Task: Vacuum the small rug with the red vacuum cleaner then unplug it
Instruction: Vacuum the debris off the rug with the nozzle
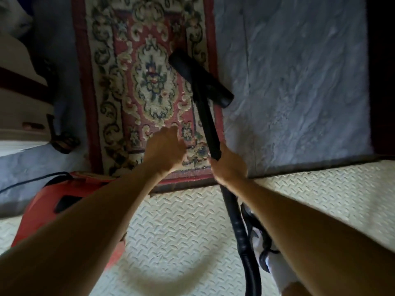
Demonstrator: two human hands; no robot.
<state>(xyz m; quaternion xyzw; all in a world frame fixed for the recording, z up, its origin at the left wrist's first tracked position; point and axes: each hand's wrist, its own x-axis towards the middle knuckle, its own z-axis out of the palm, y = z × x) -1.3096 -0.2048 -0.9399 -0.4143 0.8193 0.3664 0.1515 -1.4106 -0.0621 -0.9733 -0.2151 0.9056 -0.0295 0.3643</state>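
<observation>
Forearms fill the bottom of the view, so the vacuuming looks mid-way, nowhere near the unplug bit. Right hand (229, 165) is wrapped tight round the black wand (208, 124), and the floor head (199, 77) sits on the rug (136, 86) at its right border, one end poking out over the grey floor (299, 82). Left hand (165, 149) hovers loose and half curled above the rug's near end, holding nothing. Red vacuum cleaner (64, 201) is parked just off the rug's near-left corner, with a dark cord (32, 181) trailing away left, so I'd guess it's plugged in, though no socket shows. Rug's a red-bordered floral one, lying flat, no obvious dirt I can make out.
</observation>
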